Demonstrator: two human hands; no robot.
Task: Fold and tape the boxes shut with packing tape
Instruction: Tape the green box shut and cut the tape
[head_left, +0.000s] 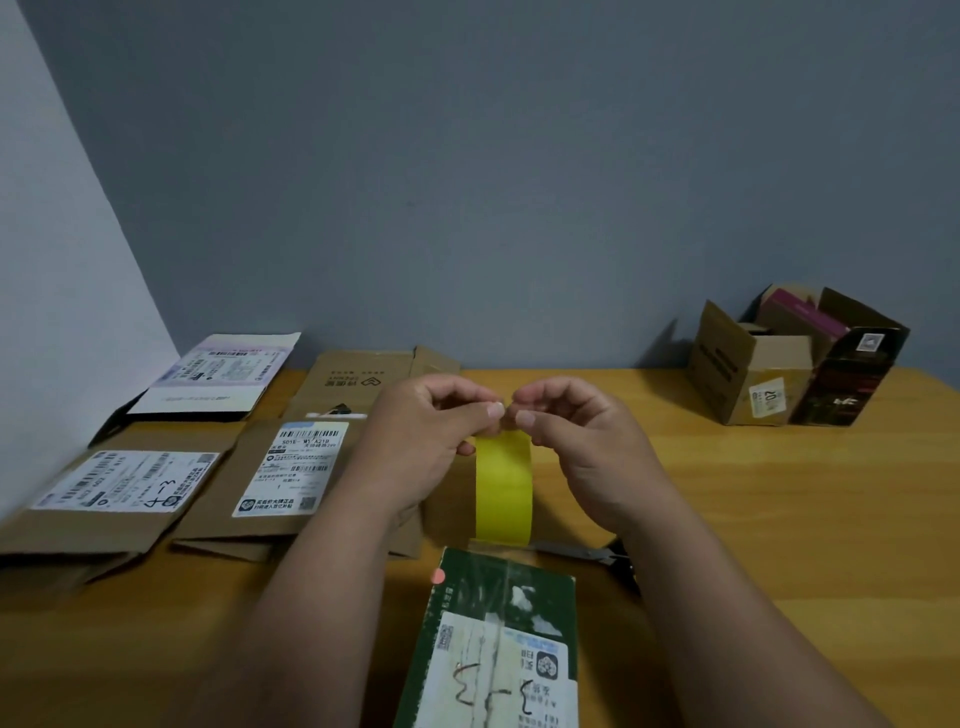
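A roll of packing tape with a yellow core (503, 488) hangs upright between my hands above the table. My left hand (426, 441) and my right hand (582, 441) both pinch its top edge with thumb and fingertips. Just below it lies a dark green box (498, 639) with a white label and clear tape along its top. Several flattened brown cardboard boxes (280, 483) lie to the left.
Scissors (587, 553) lie on the wooden table (779, 519) right of the green box, partly behind my right forearm. Open cardboard boxes (784, 358) stand at the back right by the blue-grey wall. A flattened white box (218, 379) sits back left.
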